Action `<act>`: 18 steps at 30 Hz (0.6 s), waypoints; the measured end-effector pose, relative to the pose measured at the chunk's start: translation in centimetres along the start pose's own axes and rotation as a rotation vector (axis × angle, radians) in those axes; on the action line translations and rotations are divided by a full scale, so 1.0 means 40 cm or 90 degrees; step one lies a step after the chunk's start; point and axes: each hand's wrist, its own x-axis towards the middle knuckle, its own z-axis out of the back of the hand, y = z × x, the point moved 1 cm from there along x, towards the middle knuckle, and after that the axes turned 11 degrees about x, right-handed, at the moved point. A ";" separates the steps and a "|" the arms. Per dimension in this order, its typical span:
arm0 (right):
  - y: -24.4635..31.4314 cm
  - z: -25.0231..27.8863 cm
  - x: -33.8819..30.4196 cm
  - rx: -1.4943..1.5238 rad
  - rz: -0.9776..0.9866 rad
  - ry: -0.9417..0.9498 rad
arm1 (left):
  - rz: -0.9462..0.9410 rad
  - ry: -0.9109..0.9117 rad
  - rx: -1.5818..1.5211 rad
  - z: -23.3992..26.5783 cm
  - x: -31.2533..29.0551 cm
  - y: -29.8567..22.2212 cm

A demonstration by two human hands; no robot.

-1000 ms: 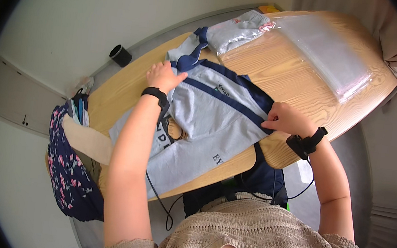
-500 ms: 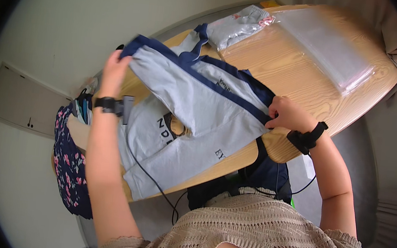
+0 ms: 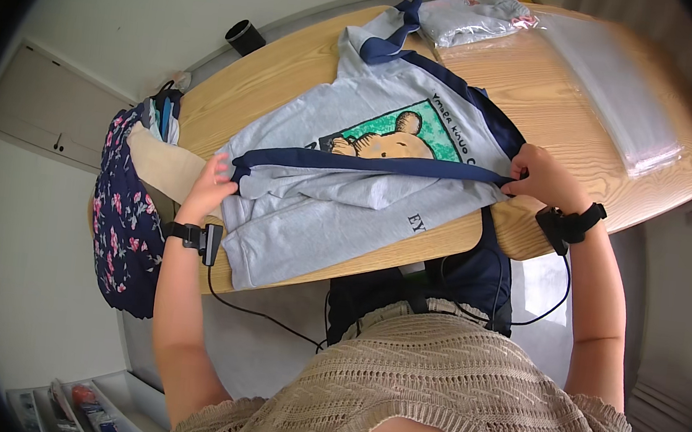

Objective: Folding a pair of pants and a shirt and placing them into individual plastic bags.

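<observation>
A light grey sweatshirt (image 3: 304, 131) with navy trim lies spread on the wooden table, a bear print (image 3: 400, 144) on a green square showing on its front. One navy-striped sleeve (image 3: 324, 184) is folded across the lower body and covers part of the print. At the left end of this sleeve is my left hand (image 3: 207, 189), its fingers apart and touching the fabric's edge. My right hand (image 3: 542, 179) is closed, pinching the sweatshirt at the right end of the navy stripe. Its fingertips are partly hidden in the cloth.
A bagged grey garment (image 3: 476, 19) and a stack of clear plastic bags (image 3: 604, 91) lie on the table's far side. Dark floral cloth (image 3: 121, 226) hangs at the left edge. A black cup-shaped object (image 3: 245, 37) stands beyond the table. Cables run from both wrist straps.
My left hand has brought the raised sleeve down toward me and its fingers have spread. More of the bear print now shows. My right hand keeps its pinch.
</observation>
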 end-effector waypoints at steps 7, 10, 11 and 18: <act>0.003 -0.002 -0.009 -0.016 0.004 -0.018 | -0.323 -0.072 0.312 -0.043 0.063 -0.087; 0.006 -0.005 -0.005 -0.022 -0.014 -0.020 | -0.207 0.039 0.348 -0.050 0.076 -0.114; 0.010 -0.010 0.000 -0.020 -0.008 -0.015 | -0.206 0.035 0.346 -0.033 0.083 -0.108; -0.003 -0.009 -0.005 -0.004 -0.016 -0.006 | -0.536 -0.492 0.490 0.094 -0.075 -0.309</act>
